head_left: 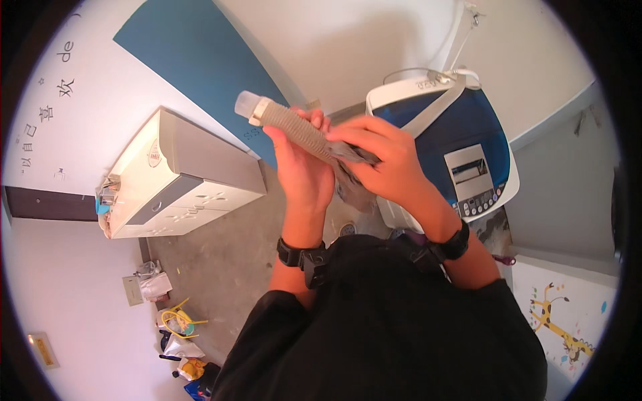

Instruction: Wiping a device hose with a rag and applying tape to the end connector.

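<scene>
A beige corrugated hose (292,128) with a pale translucent end piece (249,105) slants across the middle of the view, its end pointing up and left. My left hand (304,170) is closed round it from below, the thumb on the near side and fingertips showing beyond. From the right, my right hand (391,157) presses a crumpled grey cloth (349,154) against the hose, fingers bent over it. Part of the cloth hangs below the hand. The rest of the hose is hidden behind the cloth and my hands.
At the right stands a washing machine (428,144) with a dark blue lid. A white cabinet (200,194) with drawers is at the left, beside a blue panel (200,60) on the wall. Bags and a yellow-legged stool (179,321) sit on the concrete floor (207,274) at the lower left.
</scene>
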`<state>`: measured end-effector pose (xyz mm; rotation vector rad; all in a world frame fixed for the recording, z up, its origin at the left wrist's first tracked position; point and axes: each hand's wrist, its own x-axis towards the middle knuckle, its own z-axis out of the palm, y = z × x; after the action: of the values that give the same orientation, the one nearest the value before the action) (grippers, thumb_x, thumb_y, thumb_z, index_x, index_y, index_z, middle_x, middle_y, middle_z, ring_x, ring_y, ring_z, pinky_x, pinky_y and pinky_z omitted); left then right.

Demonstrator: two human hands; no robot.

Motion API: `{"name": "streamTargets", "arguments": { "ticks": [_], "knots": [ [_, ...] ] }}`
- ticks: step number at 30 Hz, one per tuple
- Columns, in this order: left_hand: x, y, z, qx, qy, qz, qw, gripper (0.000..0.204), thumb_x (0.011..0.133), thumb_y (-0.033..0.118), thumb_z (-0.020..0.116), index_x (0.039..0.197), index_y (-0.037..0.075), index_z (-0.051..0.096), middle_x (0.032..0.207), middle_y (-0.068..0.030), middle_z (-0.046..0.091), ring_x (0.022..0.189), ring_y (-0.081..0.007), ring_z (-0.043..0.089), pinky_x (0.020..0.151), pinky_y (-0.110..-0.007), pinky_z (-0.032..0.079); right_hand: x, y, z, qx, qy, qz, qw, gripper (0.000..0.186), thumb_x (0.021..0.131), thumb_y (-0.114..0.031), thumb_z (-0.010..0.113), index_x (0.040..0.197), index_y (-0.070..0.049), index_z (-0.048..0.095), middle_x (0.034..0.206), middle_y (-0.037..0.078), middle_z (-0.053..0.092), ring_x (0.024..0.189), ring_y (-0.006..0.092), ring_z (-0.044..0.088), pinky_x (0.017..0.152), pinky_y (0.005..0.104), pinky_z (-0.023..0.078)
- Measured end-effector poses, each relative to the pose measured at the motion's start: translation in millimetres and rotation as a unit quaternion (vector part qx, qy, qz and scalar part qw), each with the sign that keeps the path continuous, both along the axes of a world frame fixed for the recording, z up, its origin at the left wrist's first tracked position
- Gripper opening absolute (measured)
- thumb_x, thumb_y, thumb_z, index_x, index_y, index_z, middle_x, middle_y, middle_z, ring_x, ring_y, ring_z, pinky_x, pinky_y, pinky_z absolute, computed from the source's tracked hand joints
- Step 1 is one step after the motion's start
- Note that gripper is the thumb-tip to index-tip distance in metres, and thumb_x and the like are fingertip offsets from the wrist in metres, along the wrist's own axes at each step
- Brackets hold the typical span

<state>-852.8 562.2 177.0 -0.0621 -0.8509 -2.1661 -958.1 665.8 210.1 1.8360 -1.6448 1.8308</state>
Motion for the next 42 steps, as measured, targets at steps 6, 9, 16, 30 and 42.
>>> {"name": "streamTargets", "arguments": {
  "ticks": [6,9,16,30,42],
  "knots": [
    [-18,52,20,0.088,-0.131,0.060,0.986,0.049,0.102,0.052,0.034,0.121,0.010,0.049,0.116,-0.0031,0.055,0.112,-0.0163,0.053,0.096,-0.033,0.043,2,-5,20,-0.063,0.014,-0.040,0.997,0.036,0.066,0.006,0.066,0.099,-0.008,0.071,0.096,0.007,0.068,0.079,0.0242,0.066,0.065,0.0313,0.053],
    [-10,32,21,0.087,-0.042,0.011,0.995,0.048,0.102,0.051,0.035,0.120,0.010,0.050,0.113,-0.0040,0.056,0.111,-0.0169,0.053,0.095,-0.033,0.044,1,-5,18,-0.053,0.068,-0.027,0.996,0.035,0.063,0.007,0.064,0.095,-0.007,0.072,0.095,0.006,0.068,0.082,0.0252,0.066,0.069,0.0323,0.054],
    [-19,62,16,0.108,-0.137,0.066,0.982,0.054,0.101,0.051,0.036,0.135,0.009,0.044,0.124,-0.0061,0.054,0.122,-0.0185,0.048,0.102,-0.033,0.040,-2,-2,24,-0.065,0.099,-0.056,0.991,0.034,0.064,0.004,0.069,0.094,-0.008,0.074,0.098,0.007,0.070,0.077,0.0224,0.066,0.066,0.0282,0.053],
    [-5,3,18,0.139,0.080,-0.009,0.987,0.040,0.102,0.046,0.038,0.101,0.007,0.045,0.089,-0.0051,0.042,0.083,-0.0193,0.039,0.080,-0.033,0.035,-12,54,-38,0.035,-0.021,-0.101,0.994,0.035,0.069,0.011,0.068,0.099,-0.006,0.071,0.107,0.005,0.069,0.080,0.0167,0.063,0.067,0.0272,0.051],
    [-35,14,14,0.208,0.234,-0.068,0.947,0.035,0.101,0.040,0.040,0.093,0.006,0.046,0.084,-0.0040,0.042,0.079,-0.0181,0.039,0.077,-0.032,0.036,-51,42,-57,0.093,-0.130,-0.110,0.981,0.039,0.081,0.003,0.068,0.119,-0.006,0.064,0.110,0.009,0.066,0.102,0.0176,0.062,0.088,0.0275,0.047]
  ]
}}
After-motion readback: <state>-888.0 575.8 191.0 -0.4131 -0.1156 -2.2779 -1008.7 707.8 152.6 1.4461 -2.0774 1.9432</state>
